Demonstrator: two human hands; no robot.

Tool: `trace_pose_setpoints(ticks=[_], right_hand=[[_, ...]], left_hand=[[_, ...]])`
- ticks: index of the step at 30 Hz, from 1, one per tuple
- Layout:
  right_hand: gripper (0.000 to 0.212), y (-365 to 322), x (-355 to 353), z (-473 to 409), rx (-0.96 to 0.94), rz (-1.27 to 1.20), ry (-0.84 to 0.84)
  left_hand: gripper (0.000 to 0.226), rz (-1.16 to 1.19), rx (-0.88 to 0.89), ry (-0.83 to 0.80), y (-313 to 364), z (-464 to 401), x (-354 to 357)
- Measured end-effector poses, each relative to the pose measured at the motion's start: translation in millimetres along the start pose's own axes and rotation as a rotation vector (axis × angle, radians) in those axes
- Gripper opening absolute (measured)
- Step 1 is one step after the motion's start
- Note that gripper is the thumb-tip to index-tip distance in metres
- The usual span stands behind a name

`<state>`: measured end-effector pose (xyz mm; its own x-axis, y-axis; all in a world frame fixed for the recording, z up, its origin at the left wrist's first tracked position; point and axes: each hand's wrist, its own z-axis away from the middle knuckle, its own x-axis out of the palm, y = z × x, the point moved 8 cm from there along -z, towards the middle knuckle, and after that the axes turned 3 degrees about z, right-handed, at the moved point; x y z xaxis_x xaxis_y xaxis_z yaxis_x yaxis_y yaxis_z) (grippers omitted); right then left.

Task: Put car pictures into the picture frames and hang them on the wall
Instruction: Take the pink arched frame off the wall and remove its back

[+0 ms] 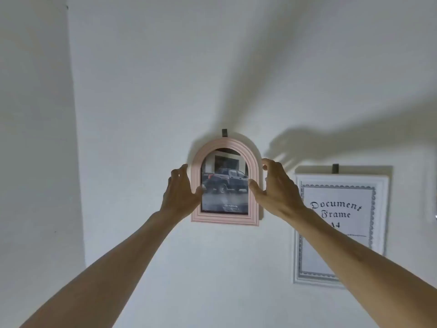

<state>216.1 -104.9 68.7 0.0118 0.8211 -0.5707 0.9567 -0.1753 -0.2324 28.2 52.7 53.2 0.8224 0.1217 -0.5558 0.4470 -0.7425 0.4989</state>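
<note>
Fingers of both hands are spread and loosely curved at the two sides of the pink frame (225, 181); whether they clamp it or merely hover at its edges cannot be told. The left hand (181, 189) sits at the frame's left edge, thumb tip over the lower left of the glass. The right hand (275, 184) sits at the right edge, thumb at the right side of the glass and fingertips near the outer rim.

Largest first: the wall (146, 91) is plain white and carries everything noted. To the right and lower hangs a white frame (380, 209), from a dark hook (335, 168), with a printed placeholder sheet reading "Document Frame A4" and no car picture. The pink frame, arched at the top, hangs left of it, just below its own dark hook (224, 133). It holds a car picture (224, 183) of a dark pickup truck.

Handling assessment: the pink frame looks light and rigid, probably moulded plastic or thin wood. The glazed front appears smooth, likely slippery and prone to fingerprints; it may crack if dropped. Best hold is on the two straight side rails, below the arch, one hand each side, thumbs kept off the glass. It appears to hang upright; seating on the hook cannot be confirmed, since the hanger is hidden behind the arch.
</note>
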Motion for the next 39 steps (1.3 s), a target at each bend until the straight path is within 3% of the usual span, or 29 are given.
trace_pose_setpoints(ticks=[5, 9, 18, 28, 39], right_hand=[[0.047, 6.9, 25.3, -19.4, 0.109, -0.045, 0.095], [0.044, 14.9, 38.8, -30.2, 0.136, -0.069, 0.145], [0.039, 23.0, 44.9, -36.5, 0.143, -0.087, 0.174], [0.036, 16.6, 22.8, -28.4, 0.109, -0.074, 0.157], [0.037, 19.6, 21.7, 43.5, 0.167, -0.06, 0.049]], left_hand=[[0.07, 0.277, -0.149, 0.035, -36.8, -30.5, 14.3], [0.056, 0.371, -0.157, 0.126, -48.4, -44.5, 10.3], [0.033, 0.511, -0.128, 0.045, -46.1, -47.0, 12.3], [0.03, 0.554, -0.123, 0.006, -36.7, -27.0, 0.7], [0.026, 0.682, -0.244, -0.177, -53.2, 41.8, 22.8]])
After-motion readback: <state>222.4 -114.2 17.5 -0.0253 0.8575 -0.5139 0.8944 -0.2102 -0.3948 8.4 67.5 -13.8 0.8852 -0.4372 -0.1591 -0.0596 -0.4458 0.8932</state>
